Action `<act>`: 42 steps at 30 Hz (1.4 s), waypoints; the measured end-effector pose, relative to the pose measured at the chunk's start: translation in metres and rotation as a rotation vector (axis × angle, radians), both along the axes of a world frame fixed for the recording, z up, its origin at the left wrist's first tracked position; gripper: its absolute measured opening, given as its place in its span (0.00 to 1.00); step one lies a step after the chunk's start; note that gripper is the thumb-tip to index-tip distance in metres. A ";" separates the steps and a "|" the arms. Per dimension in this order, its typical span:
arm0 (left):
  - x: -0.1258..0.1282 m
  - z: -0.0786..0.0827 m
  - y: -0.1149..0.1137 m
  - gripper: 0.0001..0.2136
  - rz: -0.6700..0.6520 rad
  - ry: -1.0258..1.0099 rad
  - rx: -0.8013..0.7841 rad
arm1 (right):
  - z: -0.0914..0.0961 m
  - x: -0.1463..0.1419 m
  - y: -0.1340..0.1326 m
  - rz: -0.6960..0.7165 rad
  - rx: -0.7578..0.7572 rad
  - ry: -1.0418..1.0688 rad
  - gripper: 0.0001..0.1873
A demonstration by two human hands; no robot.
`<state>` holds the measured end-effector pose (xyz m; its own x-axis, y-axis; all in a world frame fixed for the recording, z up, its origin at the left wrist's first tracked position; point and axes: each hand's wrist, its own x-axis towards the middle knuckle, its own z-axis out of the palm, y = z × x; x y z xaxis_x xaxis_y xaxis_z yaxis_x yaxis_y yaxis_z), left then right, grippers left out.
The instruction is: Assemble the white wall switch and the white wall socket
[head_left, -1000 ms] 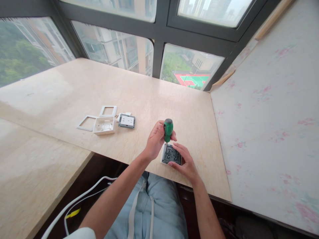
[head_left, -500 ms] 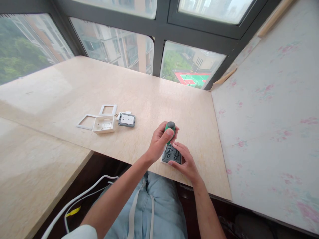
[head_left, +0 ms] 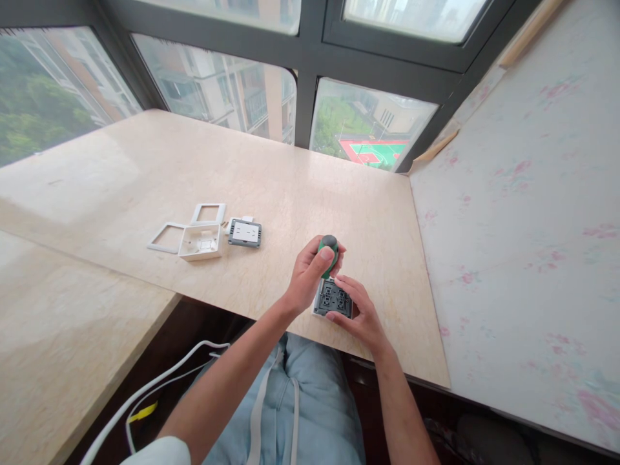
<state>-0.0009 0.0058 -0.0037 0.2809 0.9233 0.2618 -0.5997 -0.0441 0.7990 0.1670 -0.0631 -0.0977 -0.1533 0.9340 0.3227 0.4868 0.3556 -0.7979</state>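
Note:
My left hand [head_left: 309, 270] is wrapped round the green and black handle of a screwdriver [head_left: 328, 253], held upright over the far edge of a switch module [head_left: 334, 298]. The screwdriver's tip is hidden from me. Dark grey on top, the module sits in a white box close to the counter's front edge. My right hand [head_left: 361, 315] grips the box from its right side, fingers at the far edge and thumb at the near edge.
Left on the counter [head_left: 290, 187] are an open white wall box [head_left: 201, 242], two white frames [head_left: 210, 213] [head_left: 167, 237] and a socket module [head_left: 245, 232]. A papered wall [head_left: 513, 245] bounds the right, windows the back. White cables [head_left: 159, 381] hang below the counter.
The whole view has shifted very slightly. Both hands keep their places at the switch module, and the screwdriver handle looks turned a little within my left hand.

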 end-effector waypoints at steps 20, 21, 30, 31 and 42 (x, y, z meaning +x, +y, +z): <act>0.004 -0.006 -0.008 0.17 -0.042 0.092 0.164 | 0.001 0.000 0.000 0.007 -0.016 0.001 0.32; 0.003 -0.006 -0.008 0.17 -0.043 0.103 0.170 | 0.000 0.000 0.000 0.007 -0.015 0.001 0.32; -0.010 0.004 0.000 0.19 -0.033 0.213 0.214 | -0.001 0.000 0.000 0.016 0.009 0.018 0.33; -0.011 0.004 0.000 0.20 -0.051 0.214 0.203 | -0.002 0.000 0.000 0.013 0.015 0.020 0.34; -0.002 0.000 0.009 0.23 -0.148 0.000 0.022 | -0.001 0.000 0.000 0.001 0.014 0.007 0.33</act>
<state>-0.0025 0.0144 -0.0041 0.4135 0.8657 0.2819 -0.6014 0.0272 0.7985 0.1669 -0.0628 -0.0987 -0.1516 0.9291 0.3372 0.4812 0.3674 -0.7959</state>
